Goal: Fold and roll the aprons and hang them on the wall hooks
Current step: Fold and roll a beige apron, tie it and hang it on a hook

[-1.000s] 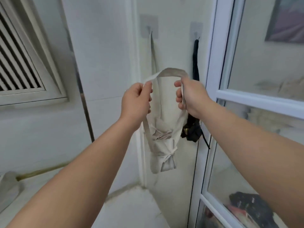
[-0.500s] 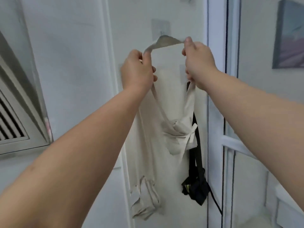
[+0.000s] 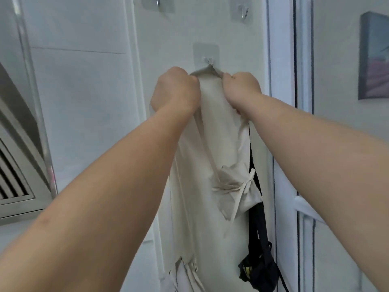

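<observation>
A beige rolled apron (image 3: 235, 188), tied with its own strings, hangs from its neck strap (image 3: 207, 71). The strap's top lies over a metal wall hook (image 3: 208, 61) on a clear adhesive pad. My left hand (image 3: 175, 89) grips the strap's left side just below the hook. My right hand (image 3: 242, 89) pinches the strap's right side. A second beige rolled apron (image 3: 185, 275) hangs lower left, its strap running up behind my left hand. A black rolled apron (image 3: 259, 272) hangs lower right from a black strap whose top is hidden by my right forearm.
Two more adhesive hooks sit higher on the white wall, one (image 3: 157, 2) at top middle and one (image 3: 243, 12) to the right. A white door frame (image 3: 282, 123) runs down the right. A picture (image 3: 373, 57) hangs far right. A louvred vent (image 3: 12, 180) is at left.
Both hands have raised the beige apron's strap from chest height up to the hook, and its top now lies over the hook. The view has tilted upward and closer to the wall.
</observation>
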